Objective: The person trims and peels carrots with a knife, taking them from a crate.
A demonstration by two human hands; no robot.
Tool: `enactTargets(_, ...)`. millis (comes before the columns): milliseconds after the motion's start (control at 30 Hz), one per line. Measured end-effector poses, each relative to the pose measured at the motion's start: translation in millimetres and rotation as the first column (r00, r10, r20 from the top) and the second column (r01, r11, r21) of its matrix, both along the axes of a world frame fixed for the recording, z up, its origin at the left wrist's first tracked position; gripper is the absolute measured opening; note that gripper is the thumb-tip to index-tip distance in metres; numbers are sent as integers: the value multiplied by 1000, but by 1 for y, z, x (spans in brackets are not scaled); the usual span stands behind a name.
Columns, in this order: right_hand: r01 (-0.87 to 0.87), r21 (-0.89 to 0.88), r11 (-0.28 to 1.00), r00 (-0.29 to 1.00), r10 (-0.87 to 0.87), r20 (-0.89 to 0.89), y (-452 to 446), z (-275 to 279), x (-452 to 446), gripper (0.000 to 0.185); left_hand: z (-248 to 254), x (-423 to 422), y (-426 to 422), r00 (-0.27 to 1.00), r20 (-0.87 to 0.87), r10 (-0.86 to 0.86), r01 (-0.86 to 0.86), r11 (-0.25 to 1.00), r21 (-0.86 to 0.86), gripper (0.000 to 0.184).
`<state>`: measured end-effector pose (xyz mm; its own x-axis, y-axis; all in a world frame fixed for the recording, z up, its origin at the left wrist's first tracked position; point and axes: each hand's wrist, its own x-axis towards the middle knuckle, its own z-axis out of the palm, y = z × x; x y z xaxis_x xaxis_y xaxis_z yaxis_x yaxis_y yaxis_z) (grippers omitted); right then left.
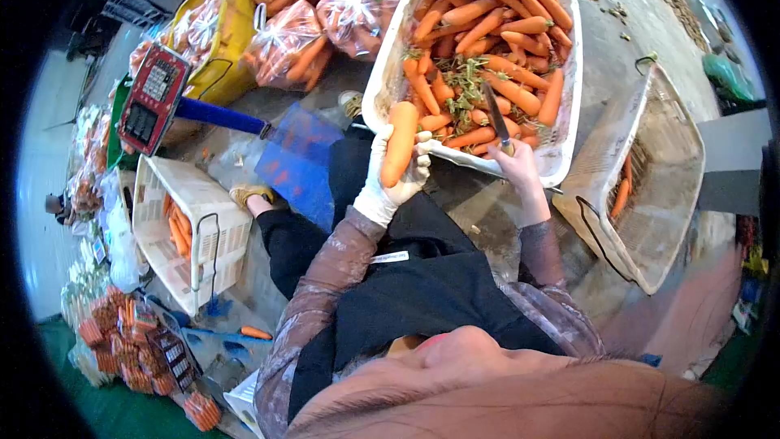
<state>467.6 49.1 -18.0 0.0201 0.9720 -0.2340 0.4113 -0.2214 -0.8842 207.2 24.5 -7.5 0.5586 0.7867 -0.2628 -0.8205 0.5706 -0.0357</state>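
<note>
A thick carrot point(399, 145) rests in my left hand point(396, 171), which wears a white glove and has its fingers wrapped round it. My bare right hand point(518, 166) grips a knife point(496, 116) by its handle, with the blade pointing up and away over the carrots. Both hands are at the near edge of a large white crate point(576, 73) heaped with carrots point(487, 24). Green leafy trimmings point(461, 83) lie among the carrots in the middle of the crate.
Right of me stands a tilted crate point(678, 146) with a few carrots. On the left are another crate point(223, 236), a red scale point(154, 97), a yellow crate point(223, 53) and bagged carrots point(290, 45). A loose carrot point(256, 332) lies lower left.
</note>
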Motion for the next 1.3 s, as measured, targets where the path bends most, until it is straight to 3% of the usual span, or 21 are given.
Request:
enactTargets(67, 80, -44, 996, 996, -79, 32, 12, 8, 13, 26, -4, -6, 0, 968, -251, 9, -2, 1000, 28, 58)
enactTargets(100, 67, 41, 997, 996, -69, 49, 24, -14, 28, 22, 3, -3, 0, 931, -362, 53, -49, 999, 19, 60)
enactTargets(167, 69, 64, 996, 997, -70, 12, 45, -27, 38, 21, -1, 5, 6, 958, -242, 152, -172, 983, -64, 59)
enactTargets(300, -14, -4, 1000, 998, 13, -59, 58, 2, -5, 26, -7, 9, 15, 968, 20, 249, -239, 947, -216, 60)
enactTargets(367, -115, -63, 991, 992, 111, -62, 60, -3, -20, 22, -5, 5, 17, 973, 72, 221, -207, 964, -167, 60)
enactTargets(400, -120, 114, 986, 989, 128, -68, 58, -12, -29, 23, -4, 5, 16, 972, 71, 223, -209, 964, -167, 60)
enactTargets(467, -104, 393, 913, 990, 58, 127, 39, 5, -49, 21, -3, 3, 14, 964, 54, 259, -245, 953, -179, 57)
enactTargets(567, -219, 718, 660, 955, -5, 296, 7, 36, -82, 18, -9, 2, 8, 924, -120, 364, -377, 920, -109, 51)
enactTargets(600, -285, 746, 602, 918, -54, 394, 1, 42, -88, 17, 16, 8, 0, 901, -279, 333, -361, 931, -52, 48)
enactTargets(767, -295, 725, 622, 895, -85, 438, -4, 34, -94, 16, 0, 11, -6, 900, -237, 366, -366, 929, 46, 41)
enactTargets(833, -291, 748, 596, 891, -116, 439, -5, 32, -94, 18, 8, 13, -7, 877, -328, 352, -372, 928, 1, 42)
enactTargets(900, -245, 737, 631, 893, -149, 424, -5, 32, -93, 15, 9, 14, -6, 867, -340, 363, -393, 919, -20, 38)
enactTargets(967, -173, 573, 801, 822, -203, 532, 8, 13, -80, 19, 11, 10, -7, 856, -354, 377, -418, 908, -43, 35)
enactTargets(1000, -30, 317, 948, 816, -160, 555, 25, 10, -70, 27, 14, 1, -10, 904, -269, 334, -380, 914, -141, 36)
enactTargets(1033, -47, 83, 995, 768, -17, 640, 45, 10, -53, 33, 20, -6, -12, 939, -174, 295, -331, 914, -234, 38)
enactTargets(1100, -77, 6, 997, 706, 50, 706, 74, -4, -33, 36, 31, -26, -20, 899, -255, 356, -411, 888, -208, 36)
enactTargets(1167, -267, -6, 964, 756, 214, 619, 101, -19, -28, 37, 54, -69, -28, 874, -236, 425, -477, 842, -251, 32)
enactTargets(1200, -292, -36, 956, 739, 249, 626, 116, -27, -33, 38, 48, -105, -34, 859, -141, 493, -512, 827, -233, 27)
enactTargets(1233, -314, -65, 947, 722, 283, 631, 132, -32, -41, 39, 49, -142, -42, 807, -21, 590, -587, 797, -141, 26)
enactTargets(1267, -297, -97, 950, 771, 299, 563, 144, -28, -54, 42, 48, -186, -52, 691, -123, 712, -722, 686, -90, 20)
enactTargets(1300, -272, -52, 961, 807, 257, 531, 155, -32, -69, 42, 36, -249, -69, 646, -132, 752, -748, 658, 85, 22)
